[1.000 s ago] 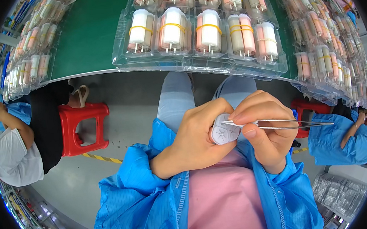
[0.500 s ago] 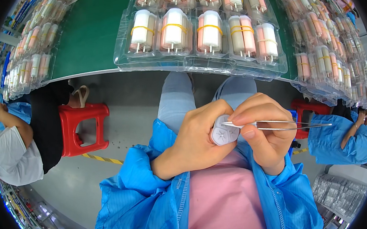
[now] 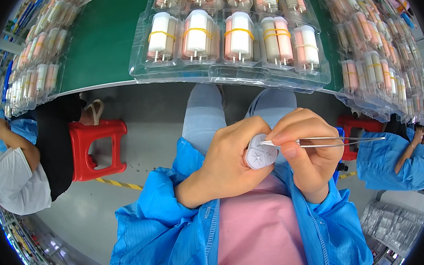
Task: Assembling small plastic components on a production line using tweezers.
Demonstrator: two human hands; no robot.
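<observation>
- Tray (image 3: pixel 220 75): clear plastic, with rows of banded tubes (image 3: pixel 196 35), on the green table (image 3: pixel 98 49).
- Left hand (image 3: pixel 232 163): on the person's side of the tray, curled around a pale cylinder (image 3: pixel 258 161), its grooved end showing.
- Right hand (image 3: pixel 309 150): same side of the tray, pinching metal tweezers (image 3: pixel 340 144), tips at that end; I cannot tell whether they touch.
- Red stool (image 3: pixel 78 158): left of the tray.

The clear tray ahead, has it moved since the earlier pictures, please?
No; the clear tray keeps its place against the near edge of the green table.
</observation>
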